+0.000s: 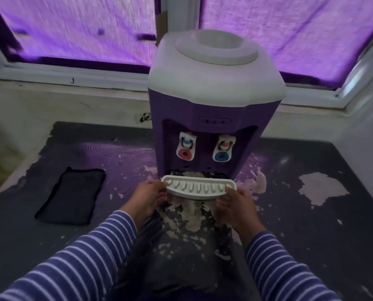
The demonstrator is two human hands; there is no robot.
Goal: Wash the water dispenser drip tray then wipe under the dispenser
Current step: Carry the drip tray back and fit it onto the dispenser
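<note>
Drip tray: white, curved, slotted grille; left hand, right hand grip ends.

Far beyond the left hand, a white-framed window glows purple through a crinkled covering. A 2nd window stands far beyond the right hand. Below both runs a scuffed whitish ledge. Under both hands spreads a dark surface with peeling coating. A large pale patch lies right of the right hand, and a pale wall rises farther right.
</note>
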